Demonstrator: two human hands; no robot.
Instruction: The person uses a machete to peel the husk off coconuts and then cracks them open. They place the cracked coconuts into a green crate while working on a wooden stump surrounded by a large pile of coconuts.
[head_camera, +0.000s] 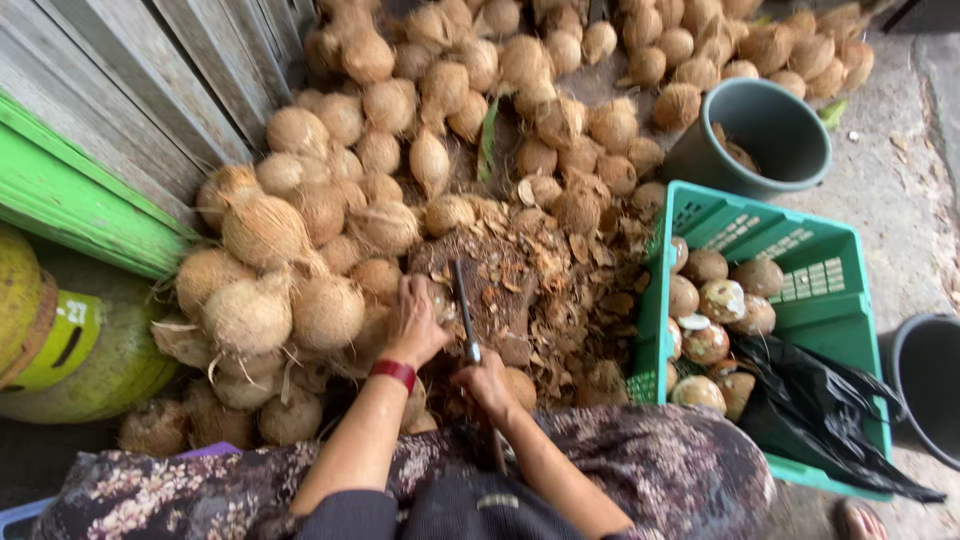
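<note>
A: Status on coconuts?

B: Left hand (415, 325) clamped on one coconut (437, 300), pinned against chopping block (500, 290). Right hand (487, 383) clenched round handle of blade (464, 310), tip pointing away across block.

A: Done so far?

B: Roughly ten peeled ones (715, 300) sitting in green crate (800, 250), right of block. Pale and smooth, husk gone. Thick layer of husk chips (560, 290) over and around block.

A: Left?

B: Plenty. Big unpeeled pile (330, 200) left of and beyond block, stretching to frame top. Looks like well under a quarter through, judging crate against pile.

A: Current nut, how far?

C: Cannot tell, mostly hidden under left hand.

A: Anything else around?

B: Grey bucket (765, 135) beyond crate, a few scraps inside. Black bag (820, 410) draped over crate's near corner. Second dark bucket (925, 385) at right edge. Green gas cylinder (70, 350) far left.
</note>
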